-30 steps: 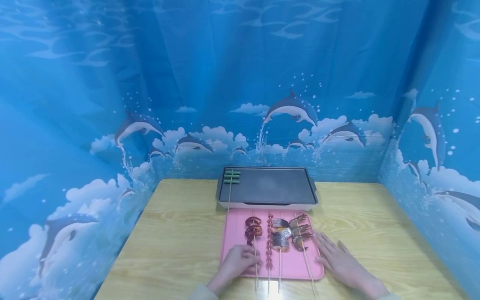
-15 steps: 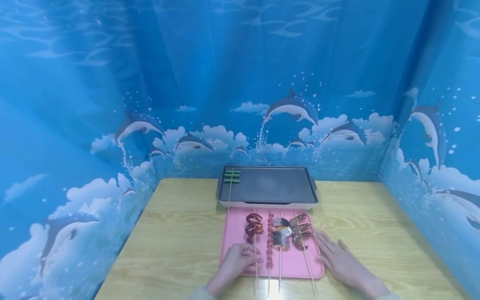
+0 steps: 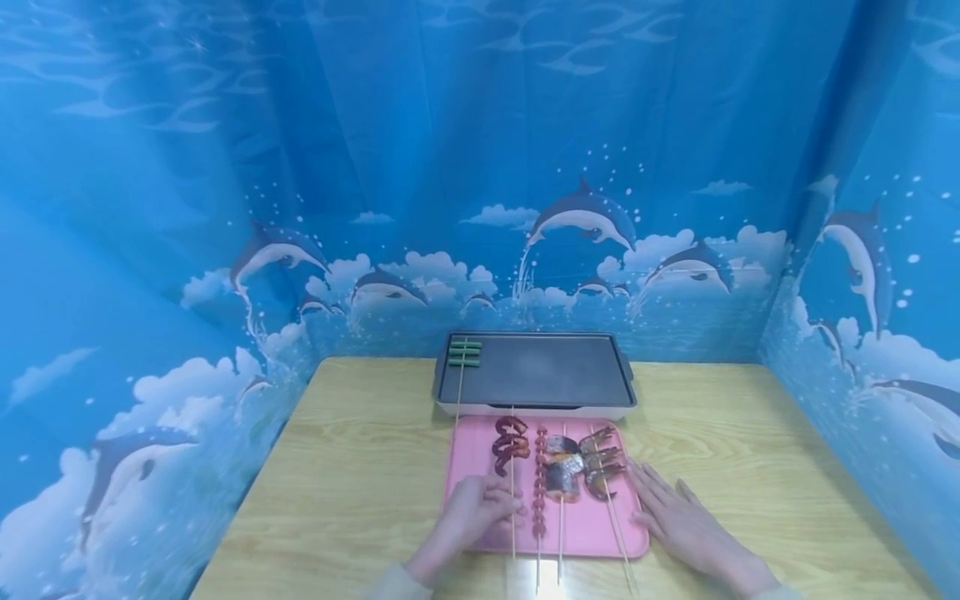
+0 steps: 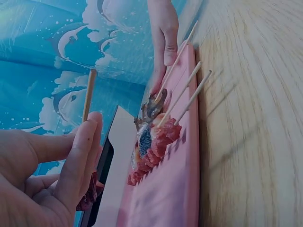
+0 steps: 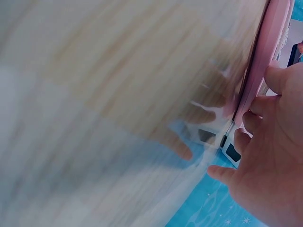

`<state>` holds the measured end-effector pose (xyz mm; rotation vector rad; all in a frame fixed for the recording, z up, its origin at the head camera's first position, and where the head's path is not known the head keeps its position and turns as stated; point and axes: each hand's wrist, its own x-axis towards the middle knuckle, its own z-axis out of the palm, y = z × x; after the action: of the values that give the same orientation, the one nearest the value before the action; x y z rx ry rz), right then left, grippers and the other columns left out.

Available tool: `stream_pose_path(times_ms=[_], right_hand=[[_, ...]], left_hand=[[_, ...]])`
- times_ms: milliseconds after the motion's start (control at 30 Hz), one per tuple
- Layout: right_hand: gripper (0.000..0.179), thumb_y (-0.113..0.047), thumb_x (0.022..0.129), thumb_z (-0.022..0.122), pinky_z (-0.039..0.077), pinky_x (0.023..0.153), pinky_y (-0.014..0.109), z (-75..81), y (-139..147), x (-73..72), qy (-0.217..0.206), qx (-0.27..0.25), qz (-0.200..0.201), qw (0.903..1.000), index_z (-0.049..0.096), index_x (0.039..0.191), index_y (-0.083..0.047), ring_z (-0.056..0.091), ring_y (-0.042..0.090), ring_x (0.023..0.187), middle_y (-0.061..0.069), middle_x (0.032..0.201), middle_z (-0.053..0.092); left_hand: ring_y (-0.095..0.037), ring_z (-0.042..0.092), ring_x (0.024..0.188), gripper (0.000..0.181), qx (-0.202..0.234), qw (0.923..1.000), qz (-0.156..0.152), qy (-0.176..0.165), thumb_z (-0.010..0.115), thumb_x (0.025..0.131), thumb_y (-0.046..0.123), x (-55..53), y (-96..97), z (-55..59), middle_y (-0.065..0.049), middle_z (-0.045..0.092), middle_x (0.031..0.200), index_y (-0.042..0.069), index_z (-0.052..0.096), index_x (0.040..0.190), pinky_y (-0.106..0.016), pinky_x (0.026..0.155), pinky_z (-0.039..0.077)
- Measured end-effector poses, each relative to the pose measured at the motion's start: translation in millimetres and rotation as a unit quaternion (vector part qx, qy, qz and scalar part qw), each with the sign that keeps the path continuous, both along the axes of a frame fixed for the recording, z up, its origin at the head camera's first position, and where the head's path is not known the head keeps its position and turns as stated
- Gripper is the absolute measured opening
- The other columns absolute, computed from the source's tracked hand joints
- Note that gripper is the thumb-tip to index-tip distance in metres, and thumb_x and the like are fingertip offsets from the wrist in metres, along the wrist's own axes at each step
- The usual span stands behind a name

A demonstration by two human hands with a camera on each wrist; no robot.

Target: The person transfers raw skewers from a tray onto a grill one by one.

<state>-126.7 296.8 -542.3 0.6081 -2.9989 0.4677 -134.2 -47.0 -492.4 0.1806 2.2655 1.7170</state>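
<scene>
Left hand [image 3: 480, 508] has the curly skewer [image 3: 512, 446] pinched by its stick between thumb and fingers, with the dark red food just ahead of the hand, over the pink tray [image 3: 588, 529]. The stick looks held up clear of the tray; can't tell if the food end is brushing it.

Long axis runs pretty much straight away from the person: food end and tip point at the grill [image 3: 547, 371], bare end sticks out behind the hand. From above, the tip overlaps the grill's front edge.

Just right of that hand are three more, side by side: ball skewer [image 3: 540, 483], fish skewer [image 3: 562, 479], then shrimp skewer [image 3: 600, 462], which slants a bit. Right hand [image 3: 686, 525] isn't gripping anything, just lying with fingers out against the tray's right edge.

Beyond the left hand, the green skewer [image 3: 464, 354] is on the grill's left end, stick hanging over the front. So I'd call it one on the grill, one in hand, three in the tray, so early days. All of it sits on the table [image 3: 360, 467].
</scene>
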Motion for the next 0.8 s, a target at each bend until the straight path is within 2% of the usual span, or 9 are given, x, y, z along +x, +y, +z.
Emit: stream_pose_path(times_ms=[300,467,633,800], right_hand=[[0.061,-0.038,0.104,0.053,0.024,0.114,0.072,-1.3,1,0.2,0.002,0.000,0.000,1.0000,0.040,0.154,-0.005,0.034,0.042,0.145,0.013,0.160,0.037],[0.061,-0.039,0.104,0.052,0.024,0.114,0.072,0.0,2,-0.5,0.000,0.000,-0.003,1.0000,0.040,0.154,-0.006,0.035,0.041,0.145,0.013,0.161,0.036],[0.060,-0.039,0.104,0.054,0.026,0.113,0.072,-0.5,3,-0.9,0.008,0.007,0.002,0.9999,0.042,0.153,-0.006,0.037,0.042,0.144,0.014,0.160,0.038],[0.060,-0.038,0.104,0.054,0.026,0.113,0.072,-1.5,1,0.6,0.011,0.002,0.006,0.9999,0.042,0.153,-0.006,0.036,0.042,0.144,0.012,0.160,0.038]], left_hand=[[-0.023,0.074,0.080,0.046,-0.009,0.9999,-0.010,-0.003,0.076,0.089,0.011,3.8,-0.7,4.8,-0.009,0.076,0.089,-0.011,0.061,0.126,-0.033,0.075,0.063],[-0.022,0.074,0.078,0.037,-0.014,0.9996,-0.017,0.020,0.075,0.090,0.012,1.7,-0.9,11.7,-0.009,0.077,0.089,-0.008,0.066,0.120,-0.032,0.073,0.063],[-0.028,0.074,0.079,0.021,0.020,0.9990,-0.028,0.030,0.070,0.092,0.005,-8.1,-2.5,19.1,-0.014,0.076,0.089,-0.007,0.069,0.109,-0.035,0.072,0.064],[-0.031,0.074,0.081,0.020,0.042,0.9983,-0.029,0.027,0.067,0.093,0.000,-26.1,-5.3,22.9,-0.017,0.074,0.092,-0.010,0.067,0.110,-0.032,0.071,0.064]])
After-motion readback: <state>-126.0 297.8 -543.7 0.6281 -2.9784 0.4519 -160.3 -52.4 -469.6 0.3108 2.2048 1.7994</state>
